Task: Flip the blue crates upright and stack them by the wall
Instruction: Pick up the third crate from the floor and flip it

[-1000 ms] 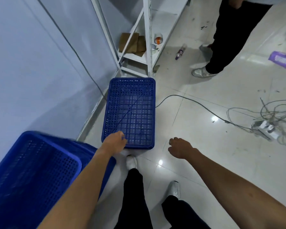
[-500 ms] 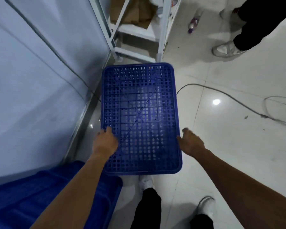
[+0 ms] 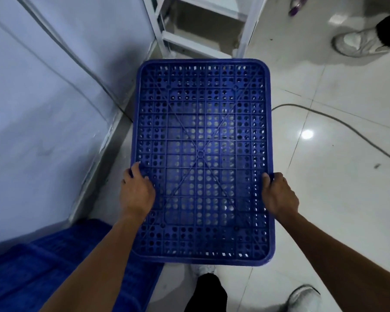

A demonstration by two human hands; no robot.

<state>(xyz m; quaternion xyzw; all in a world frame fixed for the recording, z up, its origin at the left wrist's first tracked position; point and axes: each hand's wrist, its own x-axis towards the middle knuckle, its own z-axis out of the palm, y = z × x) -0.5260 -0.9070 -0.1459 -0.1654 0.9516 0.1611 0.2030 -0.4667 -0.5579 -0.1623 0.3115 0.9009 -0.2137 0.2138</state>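
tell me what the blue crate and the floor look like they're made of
The crate looks like moulded plastic, matte blue, given its ribbed grid of round holes. The floor is probably glazed ceramic tile, glossy white, shown by grout lines and a sharp lamp reflection.

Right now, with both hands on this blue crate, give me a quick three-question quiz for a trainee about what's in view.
1. True or false: the blue crate has its ribbed underside facing up.
2. Where do the left hand and right hand grip it? A) its two long sides B) its far short edge C) both on one corner
3. Fill in: the wall is on the person's ____ side.

Key: 1 true; 2 A; 3 left.
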